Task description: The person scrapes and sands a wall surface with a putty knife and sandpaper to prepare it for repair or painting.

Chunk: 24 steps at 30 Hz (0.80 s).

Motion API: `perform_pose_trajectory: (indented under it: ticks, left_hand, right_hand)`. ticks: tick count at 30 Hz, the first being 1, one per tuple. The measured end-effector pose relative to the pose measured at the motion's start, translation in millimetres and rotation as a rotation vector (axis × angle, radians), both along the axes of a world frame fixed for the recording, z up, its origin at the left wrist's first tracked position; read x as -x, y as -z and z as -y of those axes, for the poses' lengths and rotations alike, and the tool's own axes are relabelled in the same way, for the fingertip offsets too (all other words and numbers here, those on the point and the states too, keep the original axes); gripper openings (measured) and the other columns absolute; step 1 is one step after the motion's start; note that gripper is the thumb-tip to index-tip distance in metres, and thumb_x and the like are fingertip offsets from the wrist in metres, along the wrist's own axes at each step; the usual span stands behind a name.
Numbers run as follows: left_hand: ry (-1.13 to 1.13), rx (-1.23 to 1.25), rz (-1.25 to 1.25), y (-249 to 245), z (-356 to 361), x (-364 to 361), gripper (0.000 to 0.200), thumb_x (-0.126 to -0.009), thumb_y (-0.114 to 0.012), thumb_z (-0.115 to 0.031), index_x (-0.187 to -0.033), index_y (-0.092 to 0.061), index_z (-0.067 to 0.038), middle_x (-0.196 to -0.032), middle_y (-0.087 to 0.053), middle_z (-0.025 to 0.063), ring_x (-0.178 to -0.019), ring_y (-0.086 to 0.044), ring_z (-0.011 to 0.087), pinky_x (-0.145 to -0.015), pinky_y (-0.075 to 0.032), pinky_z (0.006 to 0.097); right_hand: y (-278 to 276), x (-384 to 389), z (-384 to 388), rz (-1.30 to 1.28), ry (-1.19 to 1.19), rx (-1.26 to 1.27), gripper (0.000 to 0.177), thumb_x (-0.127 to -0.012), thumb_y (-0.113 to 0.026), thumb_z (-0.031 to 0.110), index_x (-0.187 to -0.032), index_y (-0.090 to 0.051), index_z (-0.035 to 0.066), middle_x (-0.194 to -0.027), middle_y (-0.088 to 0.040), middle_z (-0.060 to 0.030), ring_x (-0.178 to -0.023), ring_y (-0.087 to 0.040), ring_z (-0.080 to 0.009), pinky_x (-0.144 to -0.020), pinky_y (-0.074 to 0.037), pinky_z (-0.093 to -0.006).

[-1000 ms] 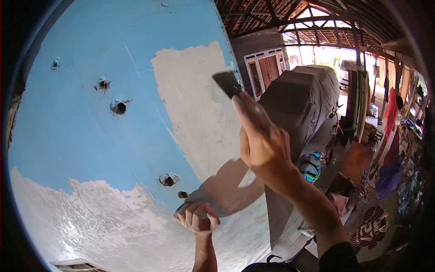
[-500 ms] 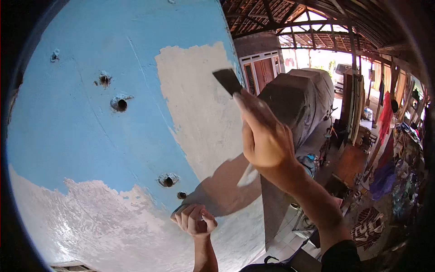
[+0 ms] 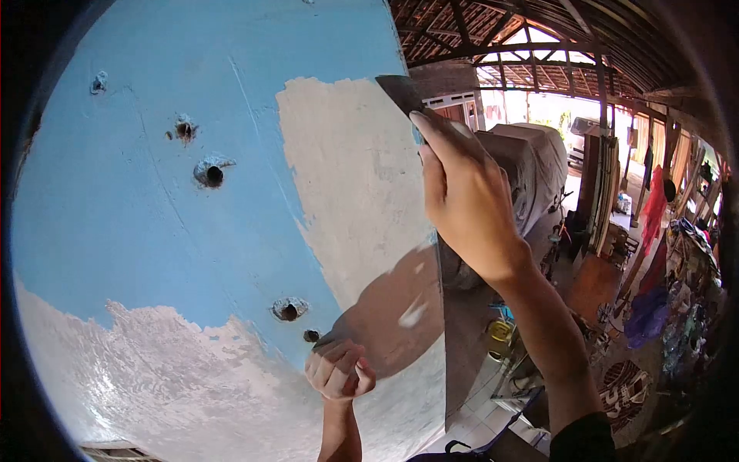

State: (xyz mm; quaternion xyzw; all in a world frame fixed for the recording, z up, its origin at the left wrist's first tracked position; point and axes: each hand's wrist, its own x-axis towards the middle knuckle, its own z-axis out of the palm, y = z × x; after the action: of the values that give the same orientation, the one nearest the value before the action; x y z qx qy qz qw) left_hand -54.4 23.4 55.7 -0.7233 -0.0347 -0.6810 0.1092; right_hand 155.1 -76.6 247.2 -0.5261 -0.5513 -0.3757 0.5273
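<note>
My right hand (image 3: 473, 204) grips a scraper (image 3: 400, 94) with a dark, flat blade. The blade lies at the upper right of the bare grey patch (image 3: 350, 154), by the wall's edge. Blue paint (image 3: 154, 215) covers much of the wall around that patch. Lower down, my left hand (image 3: 339, 371) is curled closed close to the wall, just below a small hole (image 3: 310, 336); whatever it may hold is hidden by the fingers. The scraper's handle is out of sight inside my right hand.
More holes, among them a larger one (image 3: 213, 175), pit the blue wall. Past its right edge stands a covered vehicle (image 3: 531, 165). Planks (image 3: 604, 185), a red cloth (image 3: 654, 202) and piled clutter (image 3: 685, 308) line the right side.
My right hand and the scraper have moved slightly right, and the blade now overlaps the patch's upper right corner. My left hand stays closed, and the view has shifted a little.
</note>
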Motion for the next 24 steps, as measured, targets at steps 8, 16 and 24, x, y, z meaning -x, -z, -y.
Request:
perform_pose_trajectory:
  ticks: [8, 16, 24]
  left_hand:
    - [-0.094, 0.110, 0.053, -17, 10, -8, 0.010, -0.081, -0.056, -0.011, -0.078, -0.064, -0.005, -0.077, -0.064, 0.0078, -0.075, -0.063, 0.0264, -0.066, -0.049, 0.0365]
    - [-0.108, 0.066, 0.086, -12, 6, -11, 0.008, -0.078, -0.057, -0.010, -0.076, -0.064, -0.006, -0.074, -0.064, 0.0062, -0.074, -0.063, 0.0268, -0.065, -0.050, 0.0359]
    - [-0.087, 0.046, 0.106, -9, 4, -9, 0.009, -0.077, -0.058, -0.010, -0.072, -0.064, -0.006, -0.071, -0.063, 0.0059, -0.070, -0.064, 0.0260, -0.063, -0.052, 0.0355]
  right_hand:
    - [10, 4, 7, 0.069, 0.026, 0.016, 0.040, -0.087, -0.054, -0.004, -0.127, -0.053, 0.001, -0.114, -0.059, -0.0233, -0.099, -0.062, -0.0387, -0.083, -0.052, -0.0404]
    - [4, -6, 0, 0.126, 0.124, -0.025, 0.040, -0.087, -0.053, -0.001, -0.127, -0.054, 0.004, -0.124, -0.058, -0.0208, -0.101, -0.065, -0.0361, -0.081, -0.057, -0.0402]
    - [0, -4, 0, 0.098, 0.121, -0.011, 0.040, -0.088, -0.053, 0.000, -0.128, -0.053, 0.004, -0.120, -0.059, -0.0211, -0.097, -0.066, -0.0370, -0.077, -0.058, -0.0408]
